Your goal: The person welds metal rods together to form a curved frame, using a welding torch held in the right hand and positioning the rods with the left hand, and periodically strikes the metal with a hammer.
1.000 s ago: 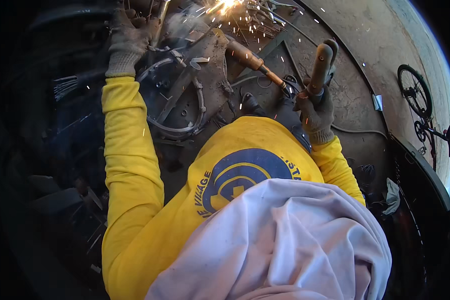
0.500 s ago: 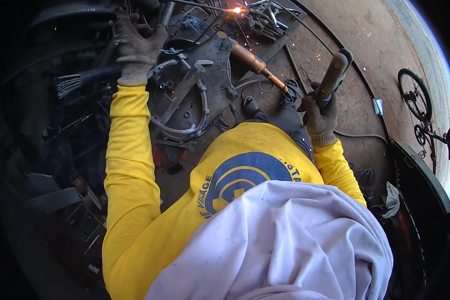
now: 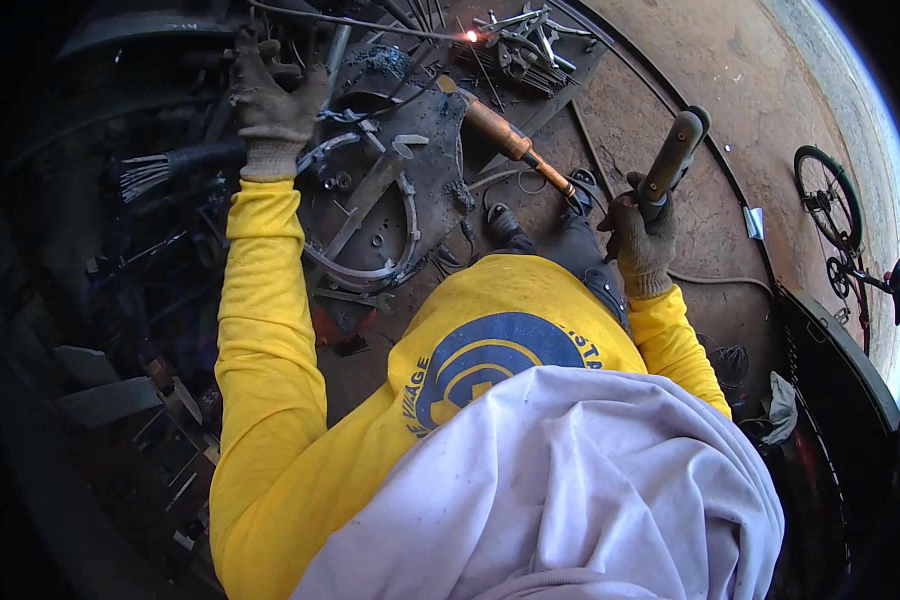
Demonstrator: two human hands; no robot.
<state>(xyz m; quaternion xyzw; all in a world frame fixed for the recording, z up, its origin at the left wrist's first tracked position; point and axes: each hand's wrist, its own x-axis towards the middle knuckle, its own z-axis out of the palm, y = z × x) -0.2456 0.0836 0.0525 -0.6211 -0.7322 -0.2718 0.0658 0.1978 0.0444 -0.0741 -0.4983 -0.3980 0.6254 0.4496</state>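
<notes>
My left hand (image 3: 275,110), in a grey-brown work glove, reaches to the upper left, its fingers apart beside dark metal parts. Whether it rests on them I cannot tell. My gloved right hand (image 3: 640,235) is closed around a tan-and-dark handle (image 3: 672,155), whose working end I cannot make out. Between my hands lies a dark steel plate (image 3: 435,130) with a curved metal band (image 3: 410,225) and a short metal bar (image 3: 365,195). A copper-coloured tapered tool (image 3: 500,130) lies across the plate's right side. Beyond it, a thin rod (image 3: 370,22) ends at a bright orange glow (image 3: 472,36).
Clamps and thin rods (image 3: 535,50) are heaped at the far edge. A bundle of wire ends (image 3: 145,175) sticks out at left. A dark cable (image 3: 735,185) curves over the floor at right, near a bicycle (image 3: 828,195). A thinner hose (image 3: 720,280) runs below my right hand.
The glow at the rod's tip has shrunk, and the spray of sparks has mostly gone. The view has shifted slightly. Both hands keep nearly the same pose.
</notes>
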